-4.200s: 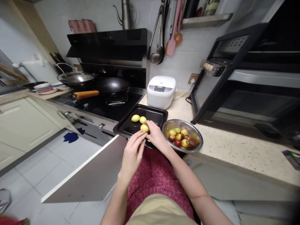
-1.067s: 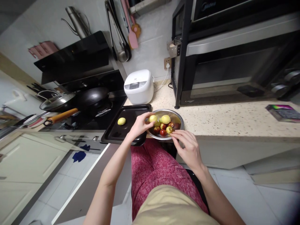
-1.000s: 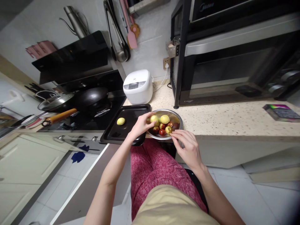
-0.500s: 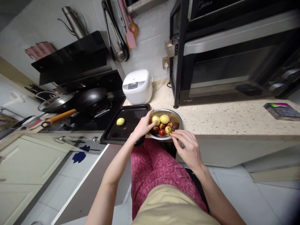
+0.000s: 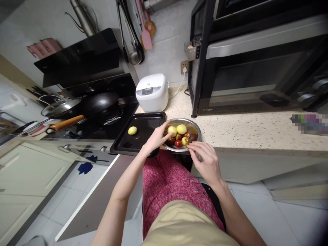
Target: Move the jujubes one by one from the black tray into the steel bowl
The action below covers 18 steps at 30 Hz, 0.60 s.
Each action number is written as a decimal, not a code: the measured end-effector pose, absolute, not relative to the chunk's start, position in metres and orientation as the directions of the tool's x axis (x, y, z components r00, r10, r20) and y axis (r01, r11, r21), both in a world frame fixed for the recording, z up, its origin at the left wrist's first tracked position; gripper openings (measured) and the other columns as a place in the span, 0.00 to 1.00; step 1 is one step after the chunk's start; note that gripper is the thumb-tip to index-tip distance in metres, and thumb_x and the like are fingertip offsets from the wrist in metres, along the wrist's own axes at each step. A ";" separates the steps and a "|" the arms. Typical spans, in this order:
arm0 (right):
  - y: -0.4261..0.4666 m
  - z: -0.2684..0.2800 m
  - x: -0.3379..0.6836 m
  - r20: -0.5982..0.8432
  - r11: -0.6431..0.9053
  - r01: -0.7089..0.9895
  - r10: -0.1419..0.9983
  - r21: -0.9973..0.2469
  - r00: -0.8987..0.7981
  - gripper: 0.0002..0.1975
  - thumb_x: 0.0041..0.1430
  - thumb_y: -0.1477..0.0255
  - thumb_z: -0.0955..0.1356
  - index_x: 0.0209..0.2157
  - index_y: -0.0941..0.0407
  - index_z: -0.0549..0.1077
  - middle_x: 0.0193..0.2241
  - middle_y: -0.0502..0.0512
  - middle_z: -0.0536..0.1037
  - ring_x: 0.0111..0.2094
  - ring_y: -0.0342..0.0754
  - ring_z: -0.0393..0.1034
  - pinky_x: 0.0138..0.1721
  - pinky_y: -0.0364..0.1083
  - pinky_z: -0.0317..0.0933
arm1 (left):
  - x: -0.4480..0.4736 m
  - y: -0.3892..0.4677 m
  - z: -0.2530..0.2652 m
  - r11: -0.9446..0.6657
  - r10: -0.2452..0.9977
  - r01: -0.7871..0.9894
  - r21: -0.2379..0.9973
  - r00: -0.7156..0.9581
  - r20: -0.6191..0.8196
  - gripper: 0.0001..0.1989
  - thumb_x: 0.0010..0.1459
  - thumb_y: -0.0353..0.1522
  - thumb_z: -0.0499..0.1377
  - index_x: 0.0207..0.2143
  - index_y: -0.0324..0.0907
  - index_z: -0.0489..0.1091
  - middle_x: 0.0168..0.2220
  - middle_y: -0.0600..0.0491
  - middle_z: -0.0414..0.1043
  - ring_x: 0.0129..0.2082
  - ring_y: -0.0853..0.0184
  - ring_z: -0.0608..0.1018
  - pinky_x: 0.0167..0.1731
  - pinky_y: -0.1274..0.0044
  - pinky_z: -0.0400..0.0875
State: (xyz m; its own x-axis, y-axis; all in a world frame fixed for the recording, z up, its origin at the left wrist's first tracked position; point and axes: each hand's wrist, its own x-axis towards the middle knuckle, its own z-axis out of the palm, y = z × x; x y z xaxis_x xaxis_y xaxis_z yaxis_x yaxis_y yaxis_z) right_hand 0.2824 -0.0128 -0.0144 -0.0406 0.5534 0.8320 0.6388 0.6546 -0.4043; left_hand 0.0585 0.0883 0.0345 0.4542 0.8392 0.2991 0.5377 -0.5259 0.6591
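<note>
A shiny metal bowl sits at the counter's front edge. It holds yellow round fruits and several reddish-brown ones; their exact kind is unclear. At its left side is my left hand, open, thumb reaching over the fruit and index finger near the rim. By the right front rim, my right hand has its thumb and fingertips drawn together, close to a yellow-green fruit; what they pinch, if anything, is hidden. One yellow oval fruit lies on a black baking tray left of the bowl.
A white rice cooker stands behind the tray. Left of it, a wok and a lidded pan rest on the stove. A large black oven occupies the right side. Below the tray, a cabinet door hangs open.
The view has shifted slightly. Both hands stay at the bowl in nearly the same pose, and the fruits keep their places.
</note>
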 end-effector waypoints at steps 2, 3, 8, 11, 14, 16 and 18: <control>-0.013 -0.014 0.282 0.831 0.653 0.641 0.554 -0.403 -0.041 0.07 0.67 0.78 0.69 0.43 0.53 0.79 0.40 0.54 0.84 0.44 0.51 0.79 0.48 0.54 0.69 | 0.058 0.087 0.035 -0.524 0.839 0.519 0.675 0.454 0.301 0.33 0.67 0.39 0.60 0.70 0.39 0.58 0.62 0.37 0.73 0.61 0.54 0.78 0.63 0.61 0.71; -0.013 -0.015 0.282 0.831 0.653 0.641 0.554 -0.404 -0.041 0.07 0.67 0.78 0.69 0.43 0.53 0.79 0.40 0.54 0.84 0.44 0.51 0.79 0.48 0.54 0.69 | 0.057 0.086 0.035 -0.523 0.839 0.516 0.678 0.451 0.304 0.33 0.67 0.39 0.61 0.70 0.39 0.58 0.62 0.37 0.72 0.61 0.54 0.77 0.63 0.61 0.71; -0.012 -0.016 0.282 0.829 0.659 0.633 0.557 -0.406 -0.048 0.07 0.67 0.77 0.70 0.43 0.53 0.79 0.40 0.55 0.84 0.45 0.52 0.79 0.49 0.54 0.69 | 0.043 0.082 0.041 -0.542 0.840 0.563 0.624 0.375 0.392 0.30 0.68 0.40 0.60 0.70 0.43 0.60 0.66 0.39 0.68 0.66 0.53 0.72 0.65 0.60 0.68; -0.011 -0.017 0.282 0.820 0.656 0.626 0.570 -0.422 -0.045 0.07 0.67 0.76 0.70 0.43 0.52 0.79 0.41 0.55 0.84 0.45 0.53 0.79 0.49 0.55 0.69 | 0.020 0.083 0.042 -0.512 0.845 0.679 0.526 0.286 0.453 0.28 0.69 0.37 0.59 0.69 0.44 0.60 0.67 0.41 0.67 0.68 0.55 0.69 0.67 0.60 0.65; -0.011 -0.018 0.281 0.806 0.657 0.605 0.590 -0.450 -0.041 0.08 0.67 0.75 0.69 0.43 0.51 0.80 0.40 0.55 0.84 0.44 0.53 0.79 0.49 0.56 0.69 | -0.012 0.087 0.042 -0.369 0.877 0.845 0.387 0.179 0.445 0.25 0.70 0.34 0.57 0.67 0.41 0.62 0.67 0.39 0.66 0.69 0.55 0.67 0.68 0.61 0.62; -0.011 -0.018 0.279 0.799 0.658 0.595 0.600 -0.462 -0.043 0.08 0.67 0.75 0.69 0.43 0.51 0.80 0.41 0.55 0.84 0.44 0.53 0.79 0.50 0.56 0.69 | -0.032 0.090 0.041 -0.188 0.927 0.938 0.290 0.073 0.367 0.24 0.69 0.32 0.57 0.66 0.40 0.64 0.68 0.38 0.64 0.69 0.52 0.67 0.67 0.61 0.64; -0.012 -0.018 0.277 0.797 0.659 0.592 0.602 -0.464 -0.046 0.08 0.68 0.75 0.69 0.43 0.51 0.80 0.41 0.55 0.84 0.45 0.53 0.79 0.50 0.56 0.68 | -0.049 0.092 0.040 0.005 0.964 0.982 0.187 -0.054 0.259 0.23 0.68 0.31 0.59 0.64 0.41 0.66 0.68 0.37 0.62 0.67 0.49 0.69 0.63 0.61 0.69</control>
